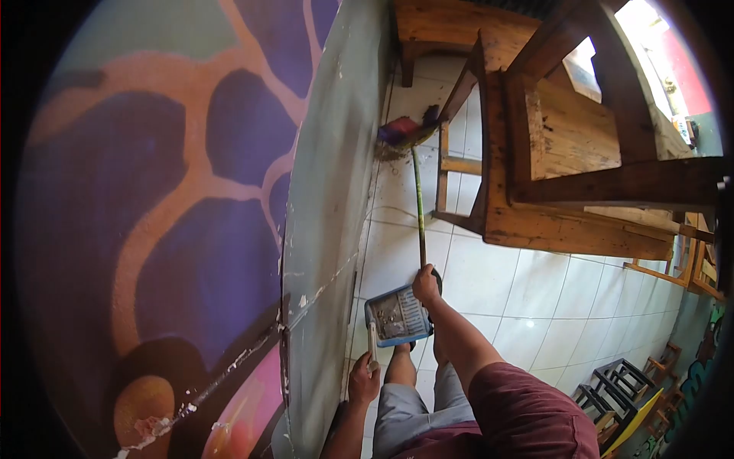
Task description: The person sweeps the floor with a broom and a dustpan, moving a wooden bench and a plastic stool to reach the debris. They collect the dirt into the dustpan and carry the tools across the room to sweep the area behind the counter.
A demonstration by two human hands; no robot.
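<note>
The right hand [426, 284] is gripping the green broom handle [418, 199], fingers closed around it. The broom head [401, 131] is bearing on the tiled floor [478, 279] beside the wall [325, 168], near loose dirt [391, 154]. The left hand [364, 381] is holding the pale dustpan handle [372, 346]; the blue dustpan [414, 311] is containing debris [390, 315]. Wooden furniture [573, 229] is standing to the right of the broom.

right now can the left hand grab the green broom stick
Probably not freely: the left hand holds the dustpan by its handle, and the right hand grips the green broom stick
</note>
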